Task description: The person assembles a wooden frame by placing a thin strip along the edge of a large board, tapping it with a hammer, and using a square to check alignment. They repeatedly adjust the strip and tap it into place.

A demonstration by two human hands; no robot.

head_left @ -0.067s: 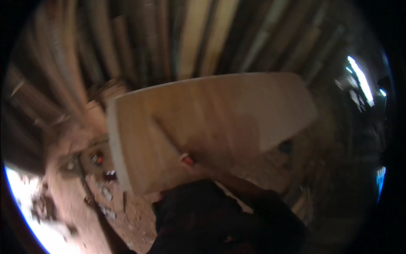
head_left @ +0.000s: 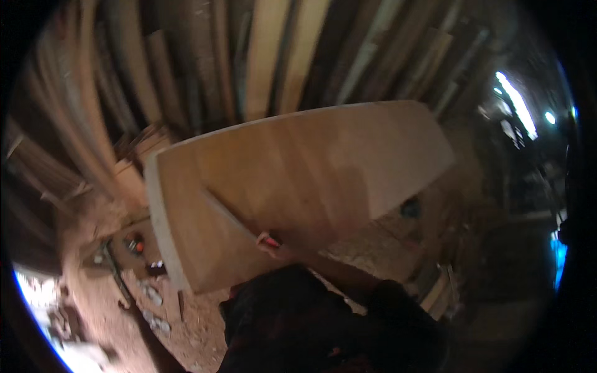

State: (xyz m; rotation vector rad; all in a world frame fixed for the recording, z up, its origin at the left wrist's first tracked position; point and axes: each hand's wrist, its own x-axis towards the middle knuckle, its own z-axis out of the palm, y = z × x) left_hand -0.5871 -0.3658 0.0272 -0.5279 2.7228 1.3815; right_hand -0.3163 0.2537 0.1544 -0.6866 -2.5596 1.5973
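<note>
My right hand is closed on the red handle of a long thin tool, over the lower part of a large wooden panel. The tool's narrow grey blade points up and left across the panel; its exact kind is unclear. The panel is pale brown with light edges, lying tilted in front of me. At the lower left, my left hand reaches down, with its fingers around the near end of a long dark hammer-like tool. Small size and dim light hide finger detail there.
Several long planks lean upright behind the panel. Near its left end are short wood blocks and a small orange-and-black object. Wood shavings cover the ground. A dark round object lies beyond the panel's right lower edge.
The whole view has shifted, so the panel and planks sit further left and the picture is sharper. Both hands keep nearly the same places and the same holds.
</note>
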